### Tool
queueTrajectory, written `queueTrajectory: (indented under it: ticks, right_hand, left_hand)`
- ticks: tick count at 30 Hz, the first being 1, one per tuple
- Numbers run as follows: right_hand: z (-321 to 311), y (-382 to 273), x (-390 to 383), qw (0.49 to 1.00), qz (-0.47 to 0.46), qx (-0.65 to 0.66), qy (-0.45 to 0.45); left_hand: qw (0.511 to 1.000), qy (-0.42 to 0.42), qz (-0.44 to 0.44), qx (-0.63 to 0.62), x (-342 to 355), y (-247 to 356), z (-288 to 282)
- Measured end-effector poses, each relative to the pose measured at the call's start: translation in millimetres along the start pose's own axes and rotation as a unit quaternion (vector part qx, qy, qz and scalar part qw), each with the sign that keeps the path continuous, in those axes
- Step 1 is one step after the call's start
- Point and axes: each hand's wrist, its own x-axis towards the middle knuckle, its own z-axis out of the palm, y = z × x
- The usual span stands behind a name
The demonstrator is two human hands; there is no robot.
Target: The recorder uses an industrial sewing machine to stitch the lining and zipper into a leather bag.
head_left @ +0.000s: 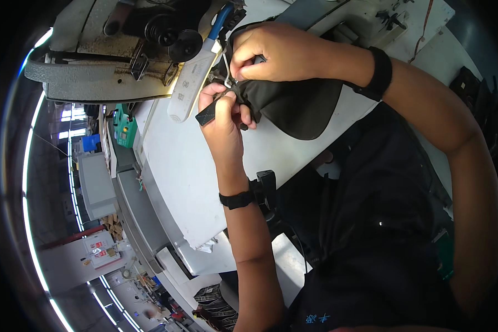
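Note:
My left hand [222, 113] is closed on a dark olive cloth piece [301, 108], whose wide rounded edge looks like a cap's brim. A short black strap [206, 115] sticks out between its fingers. Just above, my right hand [260, 52] is pinched at the cloth's gathered edge, close to the left fingertips. A small dark end [259, 58] shows in the curl of the right fingers; what it belongs to is hidden. Both hands are beside the sewing machine's presser foot area [227, 82].
The sewing machine's arm [110, 83] with black dials stands at the upper left, its lamp lit. A white table [177, 177] spreads under the hands. Another machine [365, 22] is at the top right. Green and blue boxes [125, 126] lie further left.

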Motion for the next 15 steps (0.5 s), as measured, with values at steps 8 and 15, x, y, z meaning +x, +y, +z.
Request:
queueTrajectory:
  ticks: [8,15]
  right_hand:
    - [7,0,6,0.999,-0.018,0.016,0.024]
    - [-2,-8,1,1.000,-0.002,0.002,-0.004]
  left_hand:
    - [0.999,0.044,-0.014,-0.020,-3,4,2]
    - [0.996,0.064,-0.029,-0.048,-5,5,8]
